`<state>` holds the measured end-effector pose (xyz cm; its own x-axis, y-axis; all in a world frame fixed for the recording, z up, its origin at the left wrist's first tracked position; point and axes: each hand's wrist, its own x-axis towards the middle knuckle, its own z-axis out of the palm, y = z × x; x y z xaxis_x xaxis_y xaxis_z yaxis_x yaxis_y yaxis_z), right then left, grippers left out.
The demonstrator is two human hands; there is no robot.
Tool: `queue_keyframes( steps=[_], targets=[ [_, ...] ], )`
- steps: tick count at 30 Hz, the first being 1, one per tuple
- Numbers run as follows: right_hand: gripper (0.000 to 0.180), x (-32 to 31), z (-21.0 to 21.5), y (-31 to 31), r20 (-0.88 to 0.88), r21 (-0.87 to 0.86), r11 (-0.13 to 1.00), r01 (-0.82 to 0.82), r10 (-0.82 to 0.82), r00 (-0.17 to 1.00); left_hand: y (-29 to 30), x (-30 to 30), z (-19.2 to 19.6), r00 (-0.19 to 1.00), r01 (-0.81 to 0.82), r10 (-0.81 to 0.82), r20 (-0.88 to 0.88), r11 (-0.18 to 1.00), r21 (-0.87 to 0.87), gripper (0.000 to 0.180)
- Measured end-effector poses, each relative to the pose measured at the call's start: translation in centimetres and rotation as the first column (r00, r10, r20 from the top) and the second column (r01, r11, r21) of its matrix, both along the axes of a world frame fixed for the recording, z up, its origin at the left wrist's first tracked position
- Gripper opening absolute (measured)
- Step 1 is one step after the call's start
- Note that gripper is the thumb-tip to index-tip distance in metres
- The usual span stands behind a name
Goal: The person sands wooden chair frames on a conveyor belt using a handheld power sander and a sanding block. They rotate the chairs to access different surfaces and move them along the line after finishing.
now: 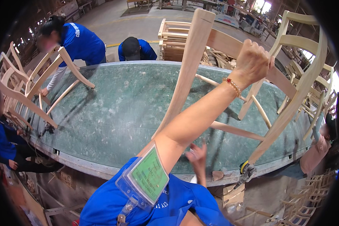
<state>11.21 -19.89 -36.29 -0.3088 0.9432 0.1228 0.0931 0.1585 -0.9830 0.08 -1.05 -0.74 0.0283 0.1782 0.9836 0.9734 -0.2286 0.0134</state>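
Observation:
My left arm reaches up across the view. Its hand (251,61), wearing a beaded bracelet (232,86), is closed over the flat rail of a bare wooden chair frame (192,56). The frame rests tilted on the green-topped table (113,113), its legs and thin stretchers spread to the right. Lower down, my right hand (197,155) is near the table's front edge, below the frame and apart from it. Slightly blurred, its fingers are spread with nothing visible in them. A hand-held power sander (248,169) with a yellow rim sits at the front edge, right of that hand.
At the far left, a person in blue (83,41) handles another wooden chair frame (45,75). Someone in a dark cap (132,49) is behind the table. More people are at both ends. Stacked wooden parts (173,37) stand behind; several chair frames (309,203) are at lower right.

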Motion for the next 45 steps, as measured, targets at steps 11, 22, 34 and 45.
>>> queue_keyframes(
  steps=[11,22,34,45],
  targets=[
    [0.026,-15.5,10.5,-2.3,-0.330,-0.116,0.982,-0.145,0.100,0.939,-4.9,-0.8,0.3,0.973,0.218,-0.228,-0.017,0.946,-0.240,0.021],
    [0.058,9.7,10.3,-15.4,-0.223,-0.328,0.923,0.203,-0.284,0.932,-14.9,-17.0,-4.4,0.342,0.599,-0.685,0.643,0.686,0.413,0.045],
    [0.046,14.1,4.6,-18.6,0.137,-0.007,0.550,0.835,-0.826,0.546,-7.4,-12.2,-25.5,-0.121,0.917,0.055,0.991,0.390,0.090,0.037],
    [0.035,20.5,9.9,-16.9,0.019,-0.173,0.539,0.824,-0.835,0.550,-18.8,-8.3,-13.2,0.115,0.874,-0.123,0.986,0.484,-0.042,0.017]
  ],
)
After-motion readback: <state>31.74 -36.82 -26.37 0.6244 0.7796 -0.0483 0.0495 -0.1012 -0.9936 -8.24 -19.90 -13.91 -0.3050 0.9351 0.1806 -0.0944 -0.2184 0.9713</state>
